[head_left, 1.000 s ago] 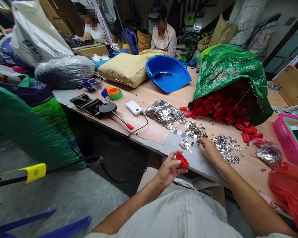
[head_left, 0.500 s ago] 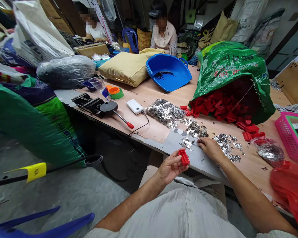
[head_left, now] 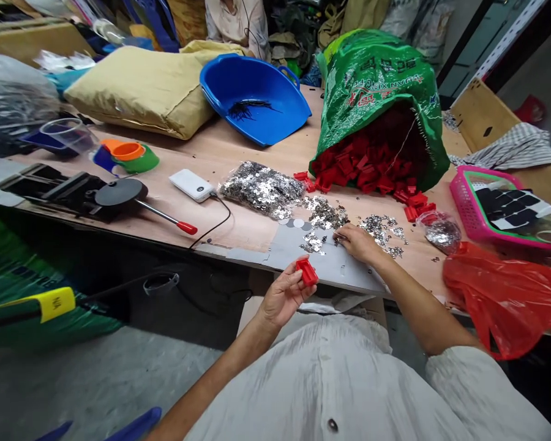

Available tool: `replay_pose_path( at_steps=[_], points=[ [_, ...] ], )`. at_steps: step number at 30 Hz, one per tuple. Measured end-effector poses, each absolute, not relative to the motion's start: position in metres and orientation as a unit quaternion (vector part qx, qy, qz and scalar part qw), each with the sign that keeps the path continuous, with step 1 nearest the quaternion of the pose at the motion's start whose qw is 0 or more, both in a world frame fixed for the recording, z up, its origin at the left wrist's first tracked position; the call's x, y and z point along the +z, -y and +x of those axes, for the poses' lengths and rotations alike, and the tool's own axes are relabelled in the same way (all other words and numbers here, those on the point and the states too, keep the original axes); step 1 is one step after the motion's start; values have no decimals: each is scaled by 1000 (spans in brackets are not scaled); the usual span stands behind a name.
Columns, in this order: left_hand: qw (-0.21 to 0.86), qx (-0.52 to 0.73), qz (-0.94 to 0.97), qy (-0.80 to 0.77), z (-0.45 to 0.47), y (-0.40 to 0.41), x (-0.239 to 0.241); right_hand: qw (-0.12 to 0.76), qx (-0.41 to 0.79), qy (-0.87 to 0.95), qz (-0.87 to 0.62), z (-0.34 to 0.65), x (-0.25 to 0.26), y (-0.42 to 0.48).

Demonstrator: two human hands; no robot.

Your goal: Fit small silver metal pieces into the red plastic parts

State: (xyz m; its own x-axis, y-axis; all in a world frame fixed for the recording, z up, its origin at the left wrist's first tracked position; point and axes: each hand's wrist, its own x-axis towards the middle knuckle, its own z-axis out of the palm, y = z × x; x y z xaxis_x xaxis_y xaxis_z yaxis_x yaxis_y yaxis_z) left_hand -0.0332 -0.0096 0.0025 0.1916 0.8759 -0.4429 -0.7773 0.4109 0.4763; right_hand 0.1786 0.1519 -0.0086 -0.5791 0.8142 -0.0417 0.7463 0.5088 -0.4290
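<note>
My left hand (head_left: 282, 297) is closed on a small red plastic clip (head_left: 307, 271), held just off the table's near edge. My right hand (head_left: 359, 242) rests on a grey sheet (head_left: 294, 245) on the wooden table (head_left: 239, 220), fingertips pinched among loose silver metal pieces (head_left: 379, 228); whether it holds one I cannot make out. A clear bag of the same silver pieces (head_left: 261, 188) lies to the left. A green sack (head_left: 376, 86) lies on its side behind, spilling several red clips (head_left: 367, 171).
A blue tub (head_left: 257, 98), tan sack (head_left: 142, 86), white power bank (head_left: 191, 184) with cable and a black press tool with a red-tipped handle (head_left: 119, 196) lie left. A pink basket (head_left: 500, 208) and red plastic bag (head_left: 505, 294) lie right. Another person sits beyond the table.
The view has tilted down and shifted right. My left hand has kept the red clip near the table edge; my right hand has stayed on the silver pieces.
</note>
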Motion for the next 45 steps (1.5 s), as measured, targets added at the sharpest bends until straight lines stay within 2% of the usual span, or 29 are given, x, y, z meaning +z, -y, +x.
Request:
replay_pose_path(
  at_steps=[14, 20, 24, 28, 32, 40, 45],
  points=[
    [763, 538, 77, -350, -32, 9, -2, 109, 193, 857, -466, 173, -9, -153],
    [741, 527, 150, -388, -25, -7, 2, 201, 240, 834, -455, 173, 9, -138],
    [725, 487, 197, -446, -15, -33, 9, 249, 231, 843, -416, 168, 22, -122],
    [747, 443, 202, -453, -3, -53, 15, 257, 193, 857, -402, 165, 28, -107],
    [742, 449, 221, -446, 7, -57, 15, 261, 165, 865, -396, 167, 26, -101],
    [718, 450, 250, -468, 17, -55, 13, 348, 235, 798, -432, 167, 17, -97],
    [703, 453, 266, -479, 17, -55, 15, 337, 208, 817, -418, 171, 9, -96]
  ],
)
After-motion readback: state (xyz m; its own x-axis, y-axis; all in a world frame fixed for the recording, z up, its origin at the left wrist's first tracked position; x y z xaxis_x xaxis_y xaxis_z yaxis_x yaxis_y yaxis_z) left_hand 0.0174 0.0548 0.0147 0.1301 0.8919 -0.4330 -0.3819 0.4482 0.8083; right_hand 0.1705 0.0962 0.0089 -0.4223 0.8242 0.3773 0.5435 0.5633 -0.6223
